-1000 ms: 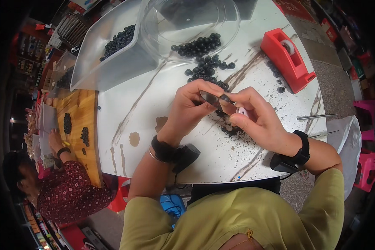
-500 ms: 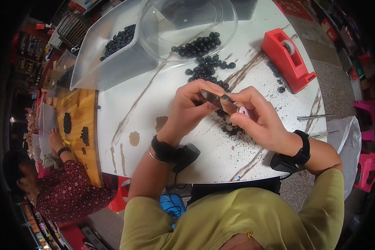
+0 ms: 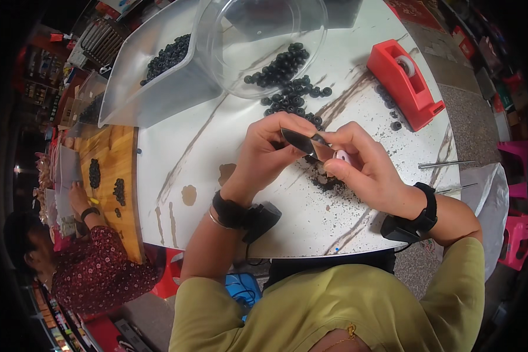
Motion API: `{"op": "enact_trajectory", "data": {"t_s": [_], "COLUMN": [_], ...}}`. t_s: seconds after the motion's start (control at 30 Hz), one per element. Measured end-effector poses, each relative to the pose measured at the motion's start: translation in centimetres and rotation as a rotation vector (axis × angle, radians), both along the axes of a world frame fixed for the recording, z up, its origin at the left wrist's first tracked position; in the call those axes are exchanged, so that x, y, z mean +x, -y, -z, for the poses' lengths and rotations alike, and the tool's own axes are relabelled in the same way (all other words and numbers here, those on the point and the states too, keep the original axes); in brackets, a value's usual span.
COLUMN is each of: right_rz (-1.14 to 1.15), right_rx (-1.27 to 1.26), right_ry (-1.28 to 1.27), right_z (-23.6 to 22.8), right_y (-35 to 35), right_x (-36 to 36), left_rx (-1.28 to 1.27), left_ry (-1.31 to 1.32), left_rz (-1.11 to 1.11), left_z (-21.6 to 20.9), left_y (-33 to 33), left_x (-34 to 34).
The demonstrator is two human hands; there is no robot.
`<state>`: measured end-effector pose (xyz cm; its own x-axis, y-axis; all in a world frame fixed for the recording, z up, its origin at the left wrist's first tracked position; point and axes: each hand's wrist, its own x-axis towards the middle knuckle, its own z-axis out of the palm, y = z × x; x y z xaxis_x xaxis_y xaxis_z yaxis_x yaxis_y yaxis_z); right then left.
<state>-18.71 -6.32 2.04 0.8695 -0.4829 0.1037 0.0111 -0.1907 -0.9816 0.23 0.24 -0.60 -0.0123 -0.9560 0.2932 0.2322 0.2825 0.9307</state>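
My right hand [image 3: 366, 167] is closed round the pale pink handle [image 3: 342, 156] of a small knife. Its shiny blade [image 3: 302, 142] points left across the fingers of my left hand [image 3: 270, 146]. Between the fingertips of both hands sits a small round black bead [image 3: 318, 139], partly hidden by blade and fingers; my left fingers pinch at it. Just beyond my hands lie several loose black beads [image 3: 290, 101]. More are heaped by a round clear plastic lid [image 3: 240, 88]. Dark shavings [image 3: 328, 183] are scattered on the white table below my hands.
A large translucent bin [image 3: 176, 97] with black beads stands at the far left. To the right are a red tape dispenser [image 3: 402, 85] and a thin metal rod [image 3: 446, 164]. On the left, another person [image 3: 94, 258] works at a wooden table [image 3: 108, 158].
The round clear lid has shifted slightly left and nearer, and the beads by it have moved a little. The blade has turned slightly; my hands have barely moved.
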Motion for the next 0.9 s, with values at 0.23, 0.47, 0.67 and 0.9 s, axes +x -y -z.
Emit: {"op": "enact_trajectory", "data": {"t_s": [0.23,0.47,0.67,0.9], "right_rz": [-0.005,0.005,-0.013,0.003], "right_rx": [0.019,0.017,-0.039,0.065], "right_ry": [0.021,0.038,0.024,0.03], "right_z": [0.4,0.3,0.6,-0.1], "right_y": [0.2,-0.2,0.3,-0.1], "right_x": [0.0,0.0,0.0,-0.1], "left_rx": [0.097,0.037,0.091,0.025], "left_ry": [-0.016,-0.083,-0.089,-0.083], "left_rz": [0.016,0.069,0.059,0.08], "left_z": [-0.7,0.2,-0.5,-0.1], "left_y": [-0.2,0.0,-0.2,0.2], "left_x": [-0.1,0.3,0.0,0.2]}}
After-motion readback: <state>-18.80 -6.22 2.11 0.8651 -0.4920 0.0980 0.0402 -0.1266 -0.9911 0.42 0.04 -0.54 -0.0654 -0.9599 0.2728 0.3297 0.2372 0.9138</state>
